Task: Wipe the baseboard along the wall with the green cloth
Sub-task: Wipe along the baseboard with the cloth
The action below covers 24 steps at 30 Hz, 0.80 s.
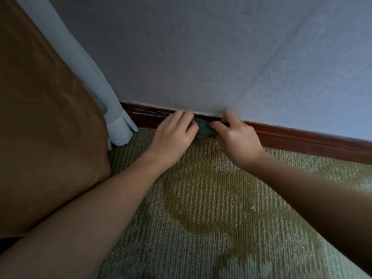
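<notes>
A dark red-brown wooden baseboard runs along the foot of the pale wall, from the curtain at the left down toward the right edge. The green cloth is bunched small and pressed against the baseboard between my two hands. My left hand lies on the cloth's left side with its fingers against the baseboard. My right hand grips the cloth's right side, thumb and fingers closed on it. Most of the cloth is hidden under the hands.
A brown curtain and a white sheer curtain hang at the left, reaching the floor in the corner. Green patterned carpet covers the floor. The pale textured wall rises above the baseboard.
</notes>
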Each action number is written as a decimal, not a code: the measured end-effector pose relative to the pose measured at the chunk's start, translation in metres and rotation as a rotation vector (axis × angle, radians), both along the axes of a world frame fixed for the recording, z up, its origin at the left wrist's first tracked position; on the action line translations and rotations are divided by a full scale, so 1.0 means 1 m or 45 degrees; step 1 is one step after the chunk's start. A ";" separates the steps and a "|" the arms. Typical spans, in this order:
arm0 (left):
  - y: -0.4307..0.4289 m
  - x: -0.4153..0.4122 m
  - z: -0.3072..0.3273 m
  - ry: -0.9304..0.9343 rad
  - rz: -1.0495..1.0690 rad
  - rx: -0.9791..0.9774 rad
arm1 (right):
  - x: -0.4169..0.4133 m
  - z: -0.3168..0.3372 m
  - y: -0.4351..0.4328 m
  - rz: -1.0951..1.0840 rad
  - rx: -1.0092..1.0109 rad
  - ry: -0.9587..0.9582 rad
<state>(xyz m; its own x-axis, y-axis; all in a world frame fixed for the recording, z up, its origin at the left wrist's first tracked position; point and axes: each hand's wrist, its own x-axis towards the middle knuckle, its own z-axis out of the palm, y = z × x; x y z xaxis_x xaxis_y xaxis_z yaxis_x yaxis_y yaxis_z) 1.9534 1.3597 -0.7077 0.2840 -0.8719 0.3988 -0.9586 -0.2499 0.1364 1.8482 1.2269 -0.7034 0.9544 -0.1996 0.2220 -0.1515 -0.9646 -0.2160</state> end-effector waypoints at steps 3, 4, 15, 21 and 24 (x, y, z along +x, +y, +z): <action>0.003 0.003 -0.002 0.338 0.188 0.020 | 0.003 0.002 0.003 0.004 0.000 -0.010; 0.006 0.006 -0.005 0.384 0.218 0.025 | 0.007 0.002 0.006 0.005 0.004 -0.016; 0.006 0.022 -0.003 -0.295 -0.127 -0.059 | 0.007 -0.003 0.008 0.033 0.077 -0.052; 0.021 0.024 -0.014 0.210 0.184 0.035 | 0.020 0.000 0.019 0.051 0.083 -0.043; 0.025 0.026 -0.015 0.023 0.113 -0.001 | 0.029 0.002 0.027 0.047 0.087 -0.033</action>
<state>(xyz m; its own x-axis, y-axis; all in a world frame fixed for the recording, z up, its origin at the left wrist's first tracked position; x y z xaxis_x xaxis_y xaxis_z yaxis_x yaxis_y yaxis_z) 1.9791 1.3843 -0.7231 0.3674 -0.8426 0.3938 -0.9301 -0.3336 0.1539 1.8772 1.2542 -0.7016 0.9555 -0.1799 0.2336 -0.1096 -0.9522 -0.2852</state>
